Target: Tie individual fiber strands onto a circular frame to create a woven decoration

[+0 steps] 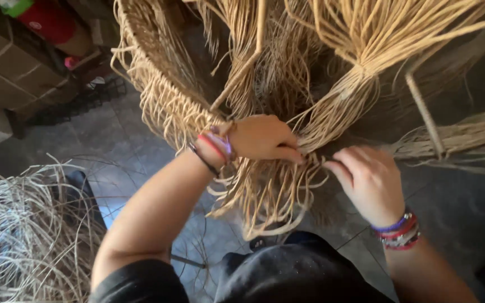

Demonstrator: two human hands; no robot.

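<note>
Head view: at frame centre the left hand [262,137] pinches hanging straw strands [270,188], fingertips pointing right; the right hand [369,179], fingers curled, pinches the same bundle just beside; strands run downward.

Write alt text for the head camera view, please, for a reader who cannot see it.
Two bare hands work pale straw-coloured cane strands of a half-woven basket frame: the left hand pinches strands, the right hand curls beside it. Loose cane lies heaped on the tiled floor at left.
</note>
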